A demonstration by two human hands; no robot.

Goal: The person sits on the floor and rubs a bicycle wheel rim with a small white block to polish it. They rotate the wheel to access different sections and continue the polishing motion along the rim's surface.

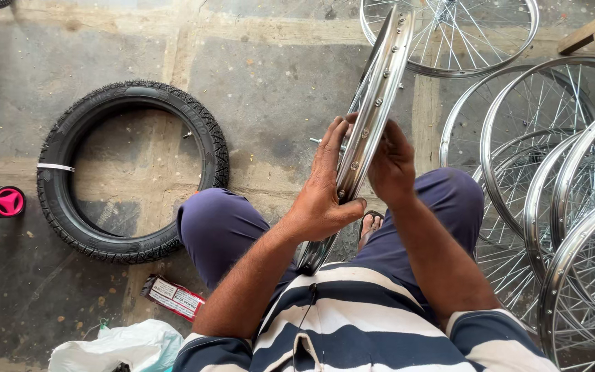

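Shiny chrome spoked wheel rim (378, 103) stands on edge between the person's knees, tilted, its upper end leaning to the far right, its near end down by the lap. The rim's inner channel faces left and shows a row of small round spoke nipples; thin silver spokes are visible behind the upper part.

Packages and labels: a small flat red-and-white printed carton (173, 297) lies on the concrete floor (270, 76), near left of the left knee. A crumpled white plastic bag (122, 346) sits at the near left edge. A white paper band (55, 167) wraps the left side of the black knobbly rubber tyre (129, 172), which lies flat on the floor to the left. A pink round plastic cap (7, 201) is at the far left edge.

Left hand (323, 189): fingers extended up along the rim's left face, thumb pressed across the rim edge lower down, gripping it. Right hand (392, 164): fingers curled around the rim's right side, closed on it, fingertips hidden behind the metal.

A stack of similar chrome spoked wheels (552, 200) leans at the right, another lies flat at the far side
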